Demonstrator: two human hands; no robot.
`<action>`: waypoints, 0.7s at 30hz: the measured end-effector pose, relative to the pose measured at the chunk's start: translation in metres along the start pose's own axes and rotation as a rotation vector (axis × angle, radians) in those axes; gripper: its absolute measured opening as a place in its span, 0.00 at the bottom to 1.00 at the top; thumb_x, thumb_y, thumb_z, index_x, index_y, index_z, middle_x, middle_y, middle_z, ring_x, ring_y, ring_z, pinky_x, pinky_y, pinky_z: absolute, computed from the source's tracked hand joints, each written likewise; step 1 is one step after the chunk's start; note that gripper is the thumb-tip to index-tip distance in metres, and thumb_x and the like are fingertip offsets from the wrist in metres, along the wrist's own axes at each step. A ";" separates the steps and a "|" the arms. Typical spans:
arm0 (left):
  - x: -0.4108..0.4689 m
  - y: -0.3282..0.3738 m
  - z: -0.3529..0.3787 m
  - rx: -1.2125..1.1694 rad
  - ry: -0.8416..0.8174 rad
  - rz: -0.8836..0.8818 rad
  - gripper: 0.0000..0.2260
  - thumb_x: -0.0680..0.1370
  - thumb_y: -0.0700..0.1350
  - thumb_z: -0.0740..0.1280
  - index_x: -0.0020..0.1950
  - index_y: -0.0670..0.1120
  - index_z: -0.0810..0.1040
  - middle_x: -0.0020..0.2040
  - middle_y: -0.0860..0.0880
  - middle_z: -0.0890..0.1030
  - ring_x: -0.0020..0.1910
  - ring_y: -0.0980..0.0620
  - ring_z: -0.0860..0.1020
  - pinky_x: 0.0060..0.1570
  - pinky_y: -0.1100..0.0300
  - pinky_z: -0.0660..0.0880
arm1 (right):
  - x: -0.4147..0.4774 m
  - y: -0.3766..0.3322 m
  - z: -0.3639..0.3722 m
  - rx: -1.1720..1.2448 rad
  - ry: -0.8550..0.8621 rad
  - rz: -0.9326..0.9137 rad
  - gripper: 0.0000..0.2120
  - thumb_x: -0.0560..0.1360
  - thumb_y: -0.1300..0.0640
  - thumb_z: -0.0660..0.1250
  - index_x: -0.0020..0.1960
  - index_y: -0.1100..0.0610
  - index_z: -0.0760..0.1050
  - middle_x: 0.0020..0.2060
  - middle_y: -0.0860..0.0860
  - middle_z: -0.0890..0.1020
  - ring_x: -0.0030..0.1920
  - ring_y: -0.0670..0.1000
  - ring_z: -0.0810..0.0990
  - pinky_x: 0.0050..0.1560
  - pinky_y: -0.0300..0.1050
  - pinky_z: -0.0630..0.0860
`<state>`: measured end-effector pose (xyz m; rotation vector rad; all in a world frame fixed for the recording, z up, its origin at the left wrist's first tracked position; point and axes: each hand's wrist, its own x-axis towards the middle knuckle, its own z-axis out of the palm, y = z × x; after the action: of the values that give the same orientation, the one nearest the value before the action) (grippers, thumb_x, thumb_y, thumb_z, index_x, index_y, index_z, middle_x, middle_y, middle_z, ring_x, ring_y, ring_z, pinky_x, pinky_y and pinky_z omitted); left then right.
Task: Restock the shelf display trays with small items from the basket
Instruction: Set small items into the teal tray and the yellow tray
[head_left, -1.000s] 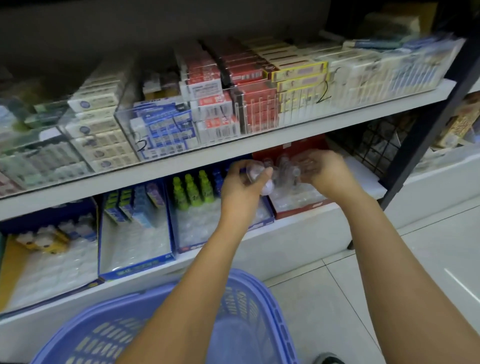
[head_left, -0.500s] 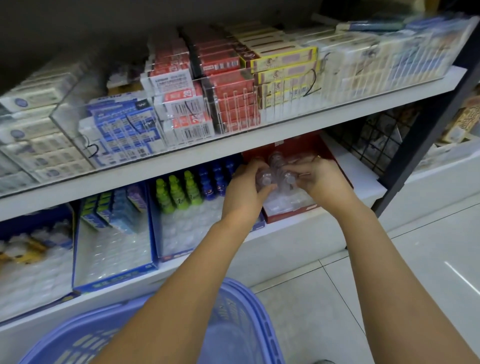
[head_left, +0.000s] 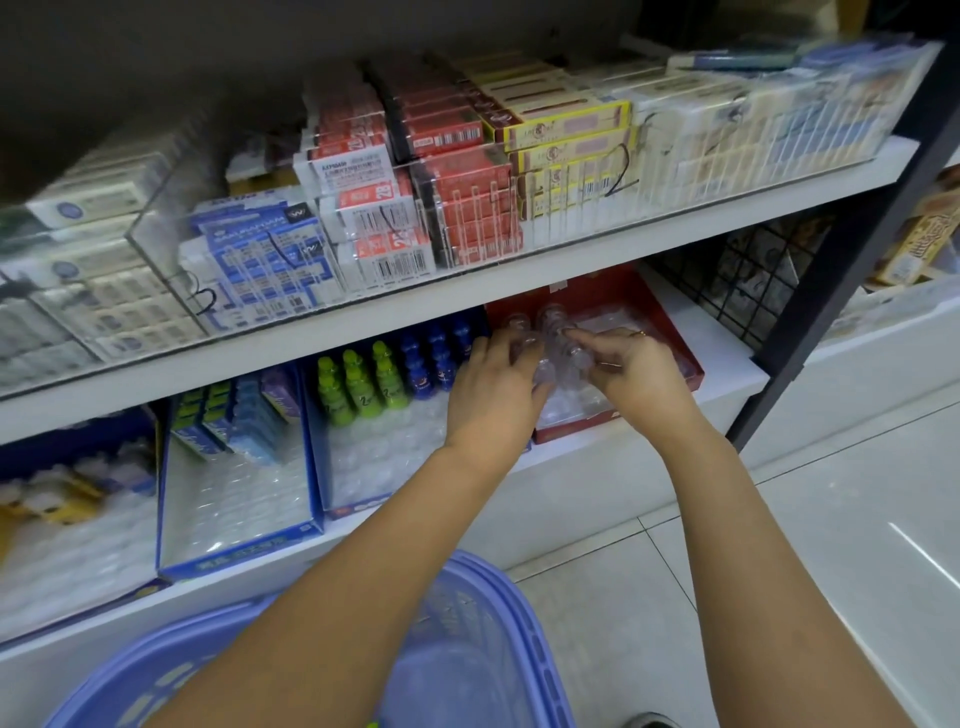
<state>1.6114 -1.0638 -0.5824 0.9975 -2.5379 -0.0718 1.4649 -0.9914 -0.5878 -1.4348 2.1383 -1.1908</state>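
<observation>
Colours rn: nearest is a periwinkle-blue slotted plastic basket (head_left: 524, 613). Far right on the low shelf, a red cardboard display tray (head_left: 602, 288) w/ clear little plastic bottles (head_left: 551, 318). Left of it is a blue cardboard tray (head_left: 353, 506) w/ a see-thru bubble insert, plus lime-green small bottles (head_left: 358, 387) & royal-blue small bottles (head_left: 439, 353). White shelf boards (head_left: 363, 332). Up top, left to right: blue-n-white boxes (head_left: 260, 254), red-n-white barcode boxes (head_left: 374, 208), cream boxes w/ yellow edges (head_left: 566, 130). Black wire grid panel (head_left: 743, 280) far right, pale grey floor tiles (head_left: 831, 545).

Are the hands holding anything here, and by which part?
The left hand and right hand together hold a cluster of small clear bottles over the red tray, fingers curled round its two sides; the exact contact is blurred.
</observation>
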 end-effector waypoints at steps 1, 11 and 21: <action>-0.001 -0.001 -0.001 0.000 -0.018 0.001 0.21 0.79 0.50 0.62 0.71 0.47 0.69 0.70 0.45 0.68 0.65 0.42 0.66 0.59 0.51 0.69 | -0.001 -0.003 0.000 -0.006 -0.010 0.003 0.24 0.74 0.67 0.65 0.66 0.49 0.74 0.59 0.52 0.78 0.56 0.52 0.78 0.56 0.36 0.71; -0.119 -0.024 -0.050 -0.503 0.180 -0.093 0.11 0.76 0.42 0.65 0.58 0.45 0.76 0.56 0.49 0.74 0.56 0.51 0.73 0.55 0.59 0.71 | -0.055 -0.097 0.014 0.082 -0.237 0.121 0.14 0.70 0.51 0.73 0.49 0.54 0.73 0.37 0.49 0.78 0.39 0.49 0.78 0.41 0.45 0.74; -0.290 -0.153 -0.028 -0.424 -0.280 -0.670 0.06 0.77 0.39 0.65 0.51 0.42 0.80 0.45 0.43 0.83 0.45 0.45 0.81 0.44 0.63 0.72 | -0.145 -0.117 0.187 -0.389 -1.197 0.088 0.15 0.73 0.53 0.70 0.55 0.62 0.78 0.41 0.58 0.80 0.37 0.51 0.76 0.37 0.40 0.73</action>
<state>1.9116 -0.9829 -0.6900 1.6771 -2.1435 -0.9491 1.7233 -0.9709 -0.6390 -1.5535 1.5043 0.2125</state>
